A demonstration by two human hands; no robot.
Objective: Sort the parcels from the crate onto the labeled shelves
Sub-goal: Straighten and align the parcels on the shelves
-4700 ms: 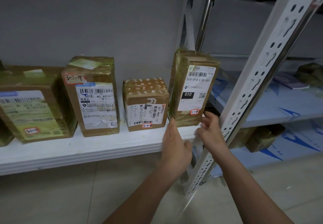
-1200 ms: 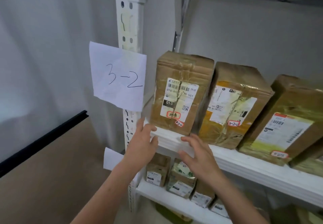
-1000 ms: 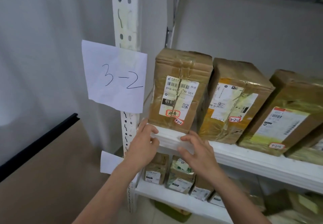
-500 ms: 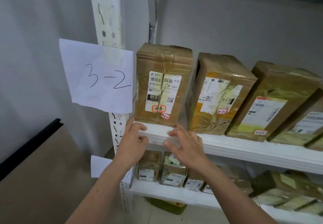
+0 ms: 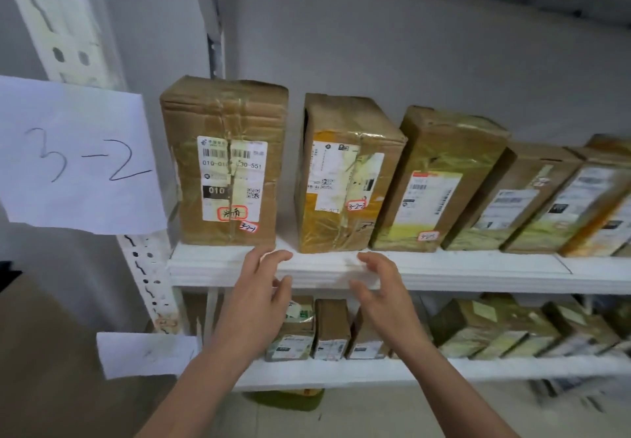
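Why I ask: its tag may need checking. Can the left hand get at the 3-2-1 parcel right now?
Probably yes: the left hand is empty and open just below the 3-2-1 parcel, with nothing between them.

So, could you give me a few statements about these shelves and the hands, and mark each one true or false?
1. The sign reads 3-2. True.
2. The left hand holds a parcel. False: it is open and empty, as is the right hand, both in front of the upper shelf edge.
3. The leftmost box bears a sticker marked 3-2-1. True.
4. The boxes on the upper shelf lie stacked flat. False: they stand upright, side by side in a row.
5. The lower shelf is bare. False: small parcels stand on it.
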